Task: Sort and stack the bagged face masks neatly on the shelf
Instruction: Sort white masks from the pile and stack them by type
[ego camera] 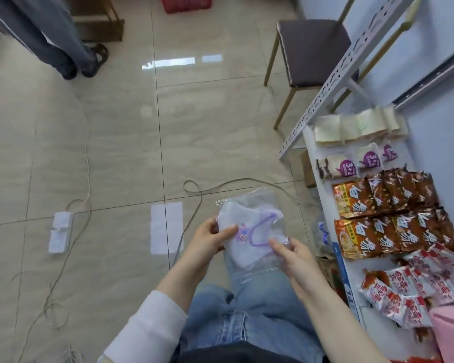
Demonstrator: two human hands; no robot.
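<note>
Left hand [210, 239], right hand [295, 259] on clear-bagged lilac mask [250, 226], cartoon print

Purple bubbles on the biscuit packs [347, 168] read "3+2"; the shelf-edge tag [350, 292] seems to read "14".

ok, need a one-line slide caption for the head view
Person's left hand and right hand hold a bagged face mask over the lap, beside a shelf of snack packets.

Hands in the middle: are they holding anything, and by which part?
Yes, a bagged face mask: the left hand grips its left edge, the right hand pinches its right edge.
</note>
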